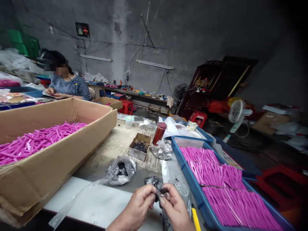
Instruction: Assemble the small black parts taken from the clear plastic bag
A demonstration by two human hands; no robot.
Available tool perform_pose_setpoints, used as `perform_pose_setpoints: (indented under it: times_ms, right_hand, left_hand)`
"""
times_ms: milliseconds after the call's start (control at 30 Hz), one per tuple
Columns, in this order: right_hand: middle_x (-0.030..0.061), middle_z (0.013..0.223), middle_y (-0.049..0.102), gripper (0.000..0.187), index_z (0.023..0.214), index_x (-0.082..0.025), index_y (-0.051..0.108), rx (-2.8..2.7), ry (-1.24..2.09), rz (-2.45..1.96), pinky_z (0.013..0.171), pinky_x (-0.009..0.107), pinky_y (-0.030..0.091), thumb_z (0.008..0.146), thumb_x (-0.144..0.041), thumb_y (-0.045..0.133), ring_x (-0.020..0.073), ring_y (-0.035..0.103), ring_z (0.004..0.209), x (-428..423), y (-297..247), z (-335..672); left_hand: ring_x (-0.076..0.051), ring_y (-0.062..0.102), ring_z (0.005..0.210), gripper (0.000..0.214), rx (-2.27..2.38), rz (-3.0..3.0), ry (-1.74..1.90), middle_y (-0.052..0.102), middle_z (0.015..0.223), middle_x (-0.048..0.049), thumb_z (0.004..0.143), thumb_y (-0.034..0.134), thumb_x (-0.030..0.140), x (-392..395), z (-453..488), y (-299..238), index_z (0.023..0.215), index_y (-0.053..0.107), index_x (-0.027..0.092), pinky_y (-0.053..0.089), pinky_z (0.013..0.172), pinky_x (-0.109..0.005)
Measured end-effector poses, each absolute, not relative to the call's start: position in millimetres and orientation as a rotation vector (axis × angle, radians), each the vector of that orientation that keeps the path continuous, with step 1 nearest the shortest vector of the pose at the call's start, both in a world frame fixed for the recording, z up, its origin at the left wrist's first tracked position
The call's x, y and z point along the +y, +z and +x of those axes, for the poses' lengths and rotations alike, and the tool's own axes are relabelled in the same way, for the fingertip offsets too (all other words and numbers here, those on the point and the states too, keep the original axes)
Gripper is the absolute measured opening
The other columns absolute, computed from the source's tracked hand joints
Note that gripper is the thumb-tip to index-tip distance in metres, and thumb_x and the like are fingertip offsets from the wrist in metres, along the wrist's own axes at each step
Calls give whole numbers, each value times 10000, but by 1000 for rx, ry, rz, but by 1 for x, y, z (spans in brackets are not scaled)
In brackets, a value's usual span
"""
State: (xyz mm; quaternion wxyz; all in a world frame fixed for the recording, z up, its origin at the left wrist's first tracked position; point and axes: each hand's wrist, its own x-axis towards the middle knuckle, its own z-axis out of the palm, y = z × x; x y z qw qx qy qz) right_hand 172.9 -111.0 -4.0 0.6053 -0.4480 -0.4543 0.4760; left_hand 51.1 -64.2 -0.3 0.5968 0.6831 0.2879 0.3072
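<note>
My left hand [140, 204] and my right hand [173, 207] meet at the bottom centre, above the table's near edge. Both pinch a small clear plastic bag of dark parts [154, 183], the fingertips closed on its lower end. A second crumpled bag with black pieces [121, 170] lies just left of it on the table [113, 147]. A blue tray [192, 183] of pink strips [214, 175] runs along my right side.
A large cardboard box [79, 144] of loose pink pieces [36, 139] fills the left. A small carton of black parts [140, 147], a foil bag [161, 150], a red cylinder [159, 133] and a cup [129, 121] stand mid-table. A person [67, 84] sits at the far left. Fans and red stools stand behind.
</note>
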Motion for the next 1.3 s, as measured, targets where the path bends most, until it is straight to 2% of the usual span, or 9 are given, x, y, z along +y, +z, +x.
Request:
perform_pose_setpoints:
  times_ms: [500,633,800,1300]
  right_hand:
    - [-66,578,402,142,757,-202,494,-1070,1206,-1063,477,188,284,649,-249,573,77,349,501,-103,-2,179]
    - [-54,600,439,174,776,-195,487,-1035,1245,-1029,491,199,302,652,-269,585,82,384,518,-101,-2,179]
    - [-50,597,469,181,776,-198,480,-974,1319,-996,511,205,326,656,-278,588,93,433,539,-100,-1,177]
    - [-32,637,500,188,791,-198,493,-931,1330,-990,527,216,344,655,-284,591,105,455,569,-96,-9,178]
  left_hand:
    - [-71,351,484,154,675,1568,708,375,505,45,728,432,229,-57,50,-3,607,468,141,278,469,-168]
    - [-64,365,454,162,658,1397,697,390,505,45,710,456,266,-57,53,-2,608,450,141,283,434,-162]
    - [-34,285,354,209,630,1193,643,390,449,61,699,469,344,-57,55,-7,650,428,146,199,340,-144]
    - [-16,304,334,218,584,1121,641,419,452,56,715,465,342,-50,57,-22,672,427,133,215,322,-130]
